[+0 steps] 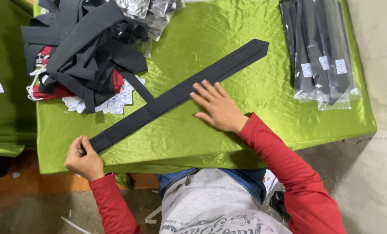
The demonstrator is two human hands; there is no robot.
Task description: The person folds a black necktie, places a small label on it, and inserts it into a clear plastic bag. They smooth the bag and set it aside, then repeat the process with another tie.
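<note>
A long black necktie (158, 106) lies stretched diagonally across the green satin table cover (245, 99), its wide end at the upper right. My left hand (83, 158) pinches the tie's narrow end at the table's front left edge. My right hand (218, 107) rests flat, fingers spread, pressing on the middle of the tie. Both arms wear red sleeves.
A heap of loose black ties (80, 47) with red pieces and small round white labels (115, 102) sits at the back left. Clear plastic bags (152, 13) lie behind it. Packaged ties in clear sleeves (321, 52) are stacked at the back right. Concrete floor lies to the right.
</note>
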